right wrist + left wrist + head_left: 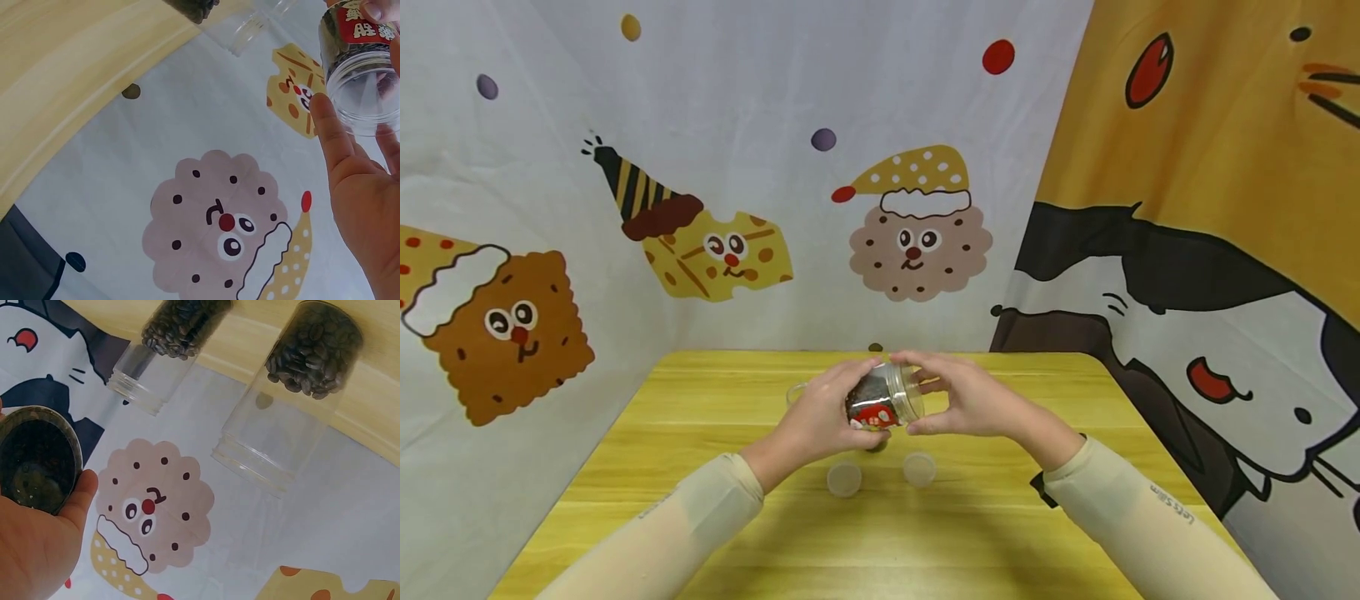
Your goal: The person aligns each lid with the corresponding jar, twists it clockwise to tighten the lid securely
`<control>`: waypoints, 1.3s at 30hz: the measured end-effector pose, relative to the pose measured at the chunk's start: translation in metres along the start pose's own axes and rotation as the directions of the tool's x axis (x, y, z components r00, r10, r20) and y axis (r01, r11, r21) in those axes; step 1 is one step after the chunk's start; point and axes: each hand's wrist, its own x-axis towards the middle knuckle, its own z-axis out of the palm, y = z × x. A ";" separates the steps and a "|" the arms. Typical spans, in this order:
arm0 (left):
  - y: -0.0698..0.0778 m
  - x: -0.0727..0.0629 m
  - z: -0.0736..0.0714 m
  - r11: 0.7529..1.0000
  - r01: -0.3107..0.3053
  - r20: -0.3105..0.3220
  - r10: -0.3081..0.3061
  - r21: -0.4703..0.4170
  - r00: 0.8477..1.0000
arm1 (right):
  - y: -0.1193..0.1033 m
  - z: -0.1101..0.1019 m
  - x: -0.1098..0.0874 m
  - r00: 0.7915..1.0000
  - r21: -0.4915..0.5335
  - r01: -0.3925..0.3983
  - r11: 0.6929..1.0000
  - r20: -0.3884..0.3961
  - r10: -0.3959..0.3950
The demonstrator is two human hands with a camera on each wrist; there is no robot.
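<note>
My left hand (823, 412) grips a clear jar (871, 396) with dark contents and a red label, tipped on its side with its mouth to the right. In the left wrist view the jar's round base (39, 464) shows beside the thumb. No lid covers the mouth in the right wrist view, where the clear rim (362, 78) shows. My right hand (973, 396) is at that mouth, its fingers extended around the rim; whether they touch it is hard to tell. Two white round lids, a left one (844, 479) and a right one (919, 469), lie on the table below.
Two clear jars part-filled with dark beans, a nearer one (312, 356) and a farther one (187, 328), stand without lids on the yellow wood-grain table (700, 442). My hands mostly hide them in the head view. A printed cartoon curtain (737, 100) hangs behind the table.
</note>
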 end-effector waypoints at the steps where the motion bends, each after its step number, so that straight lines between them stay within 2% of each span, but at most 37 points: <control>1: 0.000 0.000 0.000 1.000 0.001 0.000 -0.001 0.001 1.000 | 0.000 0.001 0.000 1.000 0.003 0.002 1.000 -0.002 -0.002; 14: 0.001 -0.001 0.001 1.000 -0.006 -0.015 0.006 0.000 1.000 | 0.001 0.003 0.000 0.999 -0.002 0.041 0.999 -0.020 -0.041; 34: 0.003 0.001 0.001 1.000 -0.017 -0.037 0.017 0.002 0.999 | -0.001 0.002 0.001 1.000 0.037 -0.025 0.999 -0.004 0.026; 39: 0.004 0.001 0.002 0.999 -0.036 -0.048 0.036 0.004 0.998 | -0.001 0.001 0.000 0.999 0.050 -0.034 0.998 0.002 0.034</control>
